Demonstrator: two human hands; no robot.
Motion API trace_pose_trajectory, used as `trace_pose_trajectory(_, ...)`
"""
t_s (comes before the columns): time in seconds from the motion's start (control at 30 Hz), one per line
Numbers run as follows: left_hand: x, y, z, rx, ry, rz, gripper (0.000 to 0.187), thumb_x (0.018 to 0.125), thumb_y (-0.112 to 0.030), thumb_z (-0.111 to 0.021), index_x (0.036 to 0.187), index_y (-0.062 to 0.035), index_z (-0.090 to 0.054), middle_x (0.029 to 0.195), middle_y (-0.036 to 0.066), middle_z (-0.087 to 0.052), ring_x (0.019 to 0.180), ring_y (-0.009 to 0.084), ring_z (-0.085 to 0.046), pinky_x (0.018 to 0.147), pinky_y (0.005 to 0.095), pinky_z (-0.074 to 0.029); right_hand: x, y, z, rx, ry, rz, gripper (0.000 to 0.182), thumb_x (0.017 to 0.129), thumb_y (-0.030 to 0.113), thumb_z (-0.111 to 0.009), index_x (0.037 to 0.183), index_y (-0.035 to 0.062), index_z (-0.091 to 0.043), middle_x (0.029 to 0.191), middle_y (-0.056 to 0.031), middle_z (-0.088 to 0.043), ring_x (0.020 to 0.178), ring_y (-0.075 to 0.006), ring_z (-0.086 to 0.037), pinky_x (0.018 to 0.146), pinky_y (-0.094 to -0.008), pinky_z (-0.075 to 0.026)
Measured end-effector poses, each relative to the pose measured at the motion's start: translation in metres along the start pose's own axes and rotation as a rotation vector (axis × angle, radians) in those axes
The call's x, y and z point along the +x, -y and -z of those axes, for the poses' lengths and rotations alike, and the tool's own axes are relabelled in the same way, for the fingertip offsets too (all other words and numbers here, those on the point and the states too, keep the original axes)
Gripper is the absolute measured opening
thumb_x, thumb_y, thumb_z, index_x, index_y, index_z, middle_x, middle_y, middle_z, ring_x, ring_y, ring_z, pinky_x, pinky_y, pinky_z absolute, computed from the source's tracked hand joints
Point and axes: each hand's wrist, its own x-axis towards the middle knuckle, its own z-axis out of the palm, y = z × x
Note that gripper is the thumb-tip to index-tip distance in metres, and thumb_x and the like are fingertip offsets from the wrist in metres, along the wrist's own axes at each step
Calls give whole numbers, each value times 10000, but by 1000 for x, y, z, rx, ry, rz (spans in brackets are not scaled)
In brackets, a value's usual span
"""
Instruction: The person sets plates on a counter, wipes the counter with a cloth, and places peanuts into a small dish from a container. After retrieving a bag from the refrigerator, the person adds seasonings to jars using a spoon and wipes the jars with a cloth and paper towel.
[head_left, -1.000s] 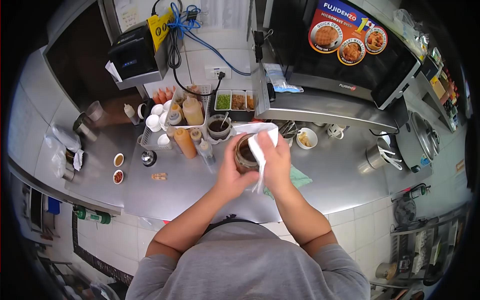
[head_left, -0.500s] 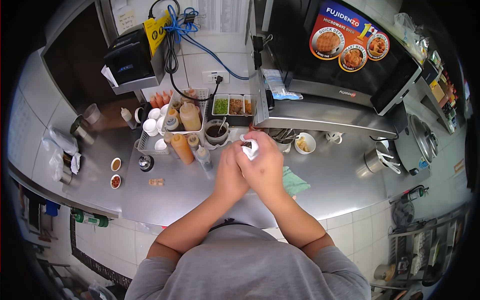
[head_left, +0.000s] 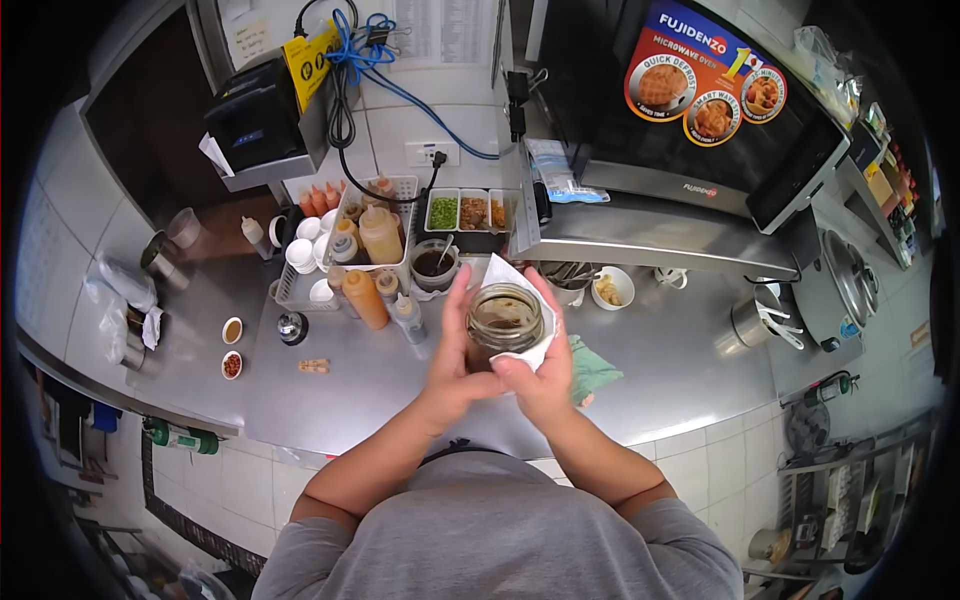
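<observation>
A glass jar (head_left: 505, 318) with an open top is between my two hands, over the steel counter (head_left: 400, 400). My left hand (head_left: 452, 355) is wrapped round the jar's left side. On the right side, my right hand (head_left: 545, 355) holds the jar with a white paper napkin (head_left: 533, 350) between palm and glass. The contents look brownish, but I cannot make out what they are. Just right of my right hand, a green cloth (head_left: 595, 370) lies on the counter. Behind the jar stands a container of dark sauce (head_left: 433, 262) with a spoon in it.
Squeeze bottles (head_left: 365, 298) and a white basket (head_left: 300, 290) stand at the left back. Two small sauce cups (head_left: 232, 364) sit farther left. A bowl (head_left: 612, 288) stands at the right back, below a steel shelf (head_left: 650, 250) with a microwave (head_left: 690, 110).
My hands have parted from their clasp over the white napkin. The jar's open mouth now shows between them, and the napkin is spread along its right side.
</observation>
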Motion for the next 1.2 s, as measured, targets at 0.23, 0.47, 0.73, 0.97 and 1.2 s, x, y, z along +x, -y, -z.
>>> trace_pose_trajectory(0.23,-1,25,24,384,36,-240,983,712,-586,-716,1418,-30,-319,1527,236,-102,1426,348,-69,1121,465,-120,-18,-21,-4,-105,-160,-113,503,923,351,-560,1223,-47,-486,1106,-125,-602,1007,-179,-577,892,-300,-445)
trace_pose_trajectory(0.47,-14,38,46,1074,-35,-613,937,611,-623,-754,1312,-92,-428,1481,252,-244,1393,462,-110,1079,595,30,0,-26,0,492,-218,-958,371,892,407,-595,924,38,-609,838,-54,-641,726,-129,-620,662,-271,-503)
trace_pose_trajectory(0.73,-37,72,81,1178,-69,-576,944,569,-436,-851,1308,-99,-370,1270,158,-501,1279,374,-352,1079,575,-70,-27,-93,8,197,-221,-957,280,884,325,-607,938,51,-632,746,-69,-636,638,-193,-624,587,-313,-500)
trace_pose_trajectory(0.97,-69,87,103,1053,-312,-153,940,568,-245,-881,1322,-10,-370,1147,147,-533,1073,318,-487,936,416,-405,23,-197,75,-1286,81,-234,253,773,190,-604,997,89,-665,1014,-172,-647,815,-365,-645,707,-445,-516)
trace_pose_trajectory(1.2,-84,91,110,992,-342,28,911,605,-205,-870,1319,3,-344,1204,158,-527,1107,290,-521,962,368,-421,23,-231,118,-1357,270,-444,387,760,138,-634,1142,81,-598,1296,-187,-494,1049,-349,-578,895,-413,-478)
